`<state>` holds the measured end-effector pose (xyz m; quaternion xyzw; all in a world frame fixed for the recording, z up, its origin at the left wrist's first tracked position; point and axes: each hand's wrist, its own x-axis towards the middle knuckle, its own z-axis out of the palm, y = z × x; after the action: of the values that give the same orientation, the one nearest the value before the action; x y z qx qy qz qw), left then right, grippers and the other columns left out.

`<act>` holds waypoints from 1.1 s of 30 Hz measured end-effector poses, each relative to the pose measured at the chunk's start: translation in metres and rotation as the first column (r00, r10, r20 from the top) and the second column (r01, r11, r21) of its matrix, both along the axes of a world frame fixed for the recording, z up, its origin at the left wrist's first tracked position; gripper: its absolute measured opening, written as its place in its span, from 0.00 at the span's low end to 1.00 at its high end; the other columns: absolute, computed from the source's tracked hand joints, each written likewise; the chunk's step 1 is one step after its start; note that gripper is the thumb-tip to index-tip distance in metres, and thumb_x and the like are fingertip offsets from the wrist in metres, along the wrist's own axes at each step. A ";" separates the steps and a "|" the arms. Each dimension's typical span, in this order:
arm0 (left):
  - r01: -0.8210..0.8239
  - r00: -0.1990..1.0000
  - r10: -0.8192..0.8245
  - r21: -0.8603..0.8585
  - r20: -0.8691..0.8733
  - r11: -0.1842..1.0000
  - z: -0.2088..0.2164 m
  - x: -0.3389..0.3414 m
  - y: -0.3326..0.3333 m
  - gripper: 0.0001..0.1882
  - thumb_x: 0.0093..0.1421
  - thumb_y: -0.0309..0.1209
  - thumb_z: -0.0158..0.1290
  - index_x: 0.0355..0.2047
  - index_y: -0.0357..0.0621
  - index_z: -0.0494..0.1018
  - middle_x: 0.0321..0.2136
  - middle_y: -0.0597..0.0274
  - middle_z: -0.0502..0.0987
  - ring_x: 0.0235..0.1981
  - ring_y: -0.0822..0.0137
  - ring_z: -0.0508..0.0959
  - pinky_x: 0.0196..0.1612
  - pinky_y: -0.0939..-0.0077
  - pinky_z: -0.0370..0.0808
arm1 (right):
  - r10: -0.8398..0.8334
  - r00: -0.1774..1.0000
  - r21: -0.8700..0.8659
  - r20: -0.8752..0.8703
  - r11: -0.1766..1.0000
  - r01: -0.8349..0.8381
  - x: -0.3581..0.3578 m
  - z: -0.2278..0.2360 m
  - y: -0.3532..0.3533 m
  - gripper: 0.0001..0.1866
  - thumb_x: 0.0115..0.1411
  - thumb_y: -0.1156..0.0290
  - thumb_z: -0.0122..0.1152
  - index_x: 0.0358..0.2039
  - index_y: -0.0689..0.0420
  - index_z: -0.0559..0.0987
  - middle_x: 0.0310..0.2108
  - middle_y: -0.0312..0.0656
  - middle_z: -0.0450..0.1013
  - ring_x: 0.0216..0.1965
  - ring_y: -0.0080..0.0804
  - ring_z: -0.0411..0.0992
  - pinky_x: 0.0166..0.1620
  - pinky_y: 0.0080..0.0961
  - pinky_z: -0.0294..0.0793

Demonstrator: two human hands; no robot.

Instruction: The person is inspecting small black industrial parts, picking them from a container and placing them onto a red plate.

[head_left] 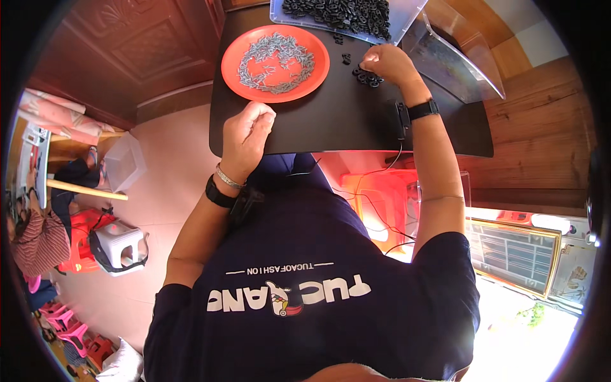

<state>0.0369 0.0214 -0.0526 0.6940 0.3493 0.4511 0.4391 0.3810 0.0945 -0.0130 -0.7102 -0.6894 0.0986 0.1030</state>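
Note:
My left hand (248, 135) is closed in a fist-like grip just below the orange-red plate (230, 63). Whatever is inside those fingers is hidden. Many small grey pin-like pieces, perhaps screws (273, 44), lie in a rough ring on the plate. On the right side of the dark table, my right hand (393, 63) has its fingertips drawn together above a small cluster of black ring-shaped parts (366, 77). I cannot make out what that pinch holds. A loose black part (346, 58) sits left of the cluster.
A clear plastic bin (410, 14) heaped with black parts (356, 13) stands at the far edge. Right of it, another transparent container (449, 63) leans over the dark table (344, 121). Cables hang by an orange stool (382, 191). Another person (41, 235) sits at far left.

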 end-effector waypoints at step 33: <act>0.230 0.965 -0.183 -0.268 0.188 0.936 0.016 -0.013 -0.015 0.09 0.62 0.32 0.45 0.33 0.38 0.66 0.20 0.66 0.71 0.20 0.77 0.69 0.23 0.83 0.66 | 0.222 0.393 0.053 -0.892 0.916 -0.397 -0.171 0.023 -0.091 0.04 0.55 0.76 0.61 0.32 0.61 0.79 0.26 0.33 0.75 0.30 0.16 0.70 0.36 0.16 0.70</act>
<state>0.0241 0.0060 -0.0366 0.6173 0.2996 0.4010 0.6070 0.2099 0.0037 0.0100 -0.4188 -0.6430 0.5275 0.3645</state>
